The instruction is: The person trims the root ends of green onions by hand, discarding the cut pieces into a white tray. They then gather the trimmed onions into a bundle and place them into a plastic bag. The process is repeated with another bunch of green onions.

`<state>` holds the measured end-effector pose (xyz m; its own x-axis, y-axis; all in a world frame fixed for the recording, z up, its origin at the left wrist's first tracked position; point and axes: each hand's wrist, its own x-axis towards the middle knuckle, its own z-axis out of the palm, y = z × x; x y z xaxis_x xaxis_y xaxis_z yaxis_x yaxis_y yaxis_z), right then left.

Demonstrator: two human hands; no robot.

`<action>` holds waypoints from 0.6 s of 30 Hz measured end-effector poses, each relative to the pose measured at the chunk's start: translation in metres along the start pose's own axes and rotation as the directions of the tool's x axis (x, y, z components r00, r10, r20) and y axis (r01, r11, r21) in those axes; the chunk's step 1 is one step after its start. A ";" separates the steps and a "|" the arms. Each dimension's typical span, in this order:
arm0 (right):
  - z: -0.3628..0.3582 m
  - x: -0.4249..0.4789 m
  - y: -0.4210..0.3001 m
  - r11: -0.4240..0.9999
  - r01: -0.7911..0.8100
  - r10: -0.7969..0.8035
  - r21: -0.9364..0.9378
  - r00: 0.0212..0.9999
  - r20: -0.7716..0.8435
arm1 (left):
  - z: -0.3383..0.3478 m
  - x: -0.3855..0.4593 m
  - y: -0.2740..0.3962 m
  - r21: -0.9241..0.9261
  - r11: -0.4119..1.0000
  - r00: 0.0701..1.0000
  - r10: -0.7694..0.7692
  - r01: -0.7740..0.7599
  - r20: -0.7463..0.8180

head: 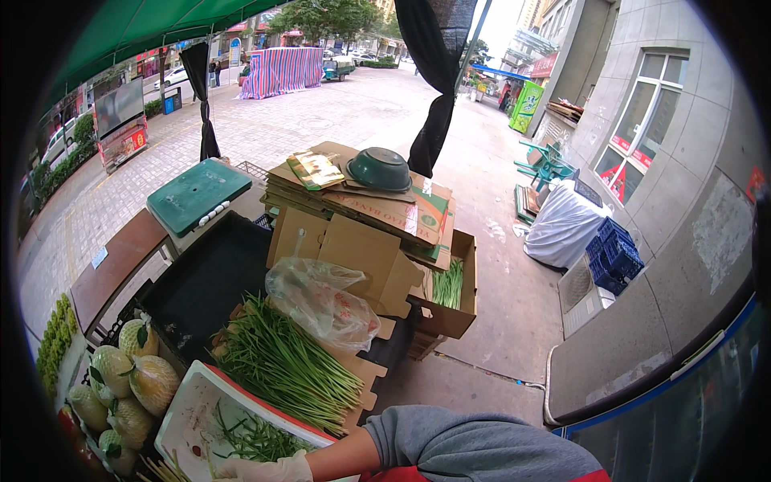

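Observation:
My right hand (pixel 265 470), in a pale thin glove, reaches in from the right over the near end of a white foam box (pixel 187 397). A thin stem stands at its fingertips, but the picture's lower edge cuts the hand off and its grip cannot be made out. Pale stalk ends (pixel 165 470) show just left of it. My left hand is out of view. Loose green trimmings (pixel 259 437) lie inside the box. Beyond its red edge, a heap of long green vegetable stalks (pixel 295 355) rests on flattened cardboard (pixel 364 367). A clear plastic bag (pixel 322 301) lies behind them.
Net-wrapped pomelos (pixel 153 382) are piled at left beside a black tray (pixel 205 277). Stacked cardboard (pixel 361 211) carries an upturned green basin (pixel 379 169). Another carton (pixel 467 289) holds green stalks. A green-lidded container (pixel 199 193) stands behind the tray; a glass-fronted case (pixel 668 410) is at right.

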<state>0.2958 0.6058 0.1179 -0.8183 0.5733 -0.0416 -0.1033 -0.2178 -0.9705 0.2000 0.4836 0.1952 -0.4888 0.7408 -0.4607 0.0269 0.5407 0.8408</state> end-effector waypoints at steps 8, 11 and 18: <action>0.003 -0.006 -0.019 0.992 -0.098 0.104 -0.083 0.992 0.068 | -0.005 -0.001 -0.003 -0.019 1.000 1.000 0.006 -0.006 0.006; 0.000 -0.008 -0.022 0.992 -0.049 0.060 -0.116 0.994 0.093 | -0.006 -0.002 -0.005 -0.031 0.999 1.000 0.007 -0.006 0.008; -0.012 -0.002 -0.009 0.982 0.118 -0.079 -0.146 0.965 0.250 | -0.014 -0.003 -0.006 -0.081 0.997 1.000 0.013 -0.012 0.011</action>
<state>0.3052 0.6166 0.1236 -0.9228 0.3731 0.0961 -0.1158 -0.0306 -0.9928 0.1894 0.4730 0.1954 -0.4789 0.7522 -0.4527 -0.0377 0.4976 0.8666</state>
